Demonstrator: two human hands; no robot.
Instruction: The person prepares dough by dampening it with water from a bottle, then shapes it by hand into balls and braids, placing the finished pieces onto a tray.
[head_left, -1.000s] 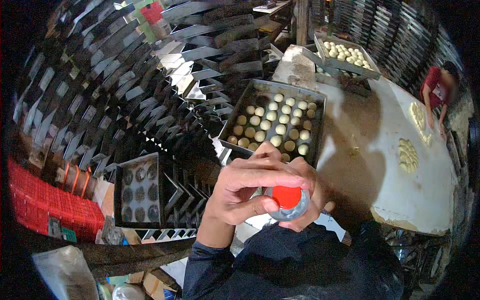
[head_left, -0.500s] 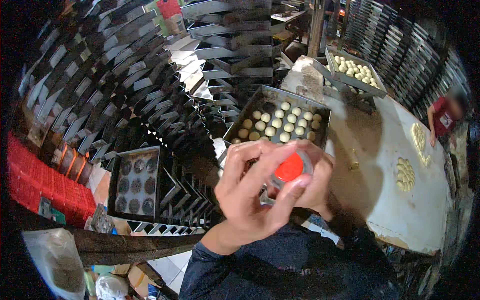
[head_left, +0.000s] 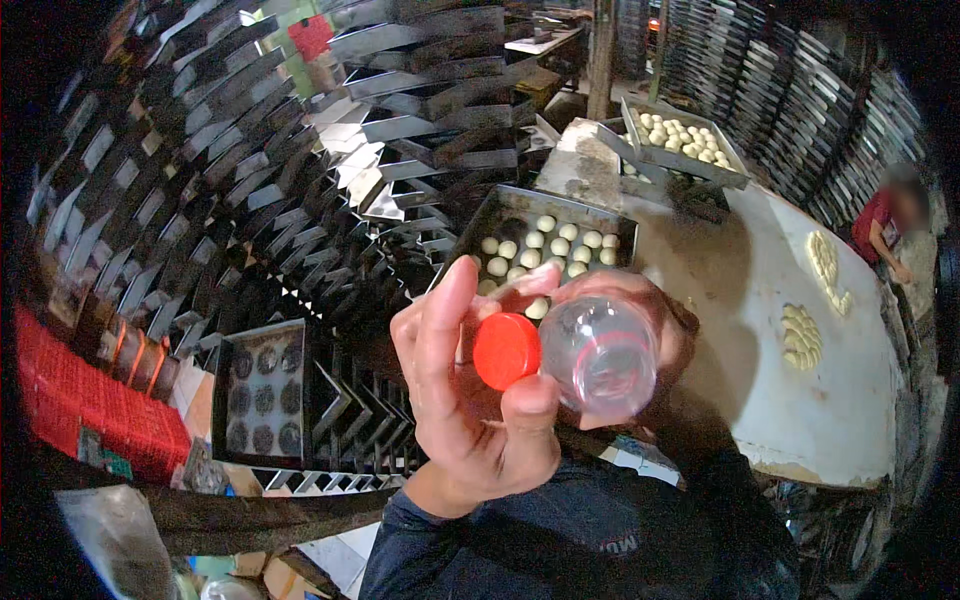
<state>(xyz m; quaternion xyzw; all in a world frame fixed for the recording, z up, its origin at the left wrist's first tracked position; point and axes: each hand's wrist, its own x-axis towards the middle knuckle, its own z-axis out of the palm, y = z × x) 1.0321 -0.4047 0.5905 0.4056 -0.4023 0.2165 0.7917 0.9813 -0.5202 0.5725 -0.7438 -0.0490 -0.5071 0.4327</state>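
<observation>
A round red lid (head_left: 507,351) sits between the thumb and fingers of my left hand (head_left: 440,400), in front of my body. Just to its right, a clear plastic bottle (head_left: 600,355) is gripped by my right hand (head_left: 672,320), whose fingers wrap its far side and are partly hidden by it. The lid is off the bottle, close beside it. Beyond my hands, a dark metal tray (head_left: 625,232) holds pale round dough balls (head_left: 562,231) in rows. My hands and the bottle cover the near part of that tray.
Tall stacks of dark metal trays (head_left: 420,85) rise ahead and left. A pale worktable (head_left: 740,400) on the right bears shaped dough pieces (head_left: 800,337) and another dough-filled tray (head_left: 690,160). A person in red (head_left: 872,228) is at its far right. Red crates (head_left: 95,400) stand left.
The red lid has come off the bottle and moved left in my left hand. The bottle is now in plain sight in my right hand. The whole view has shifted slightly.
</observation>
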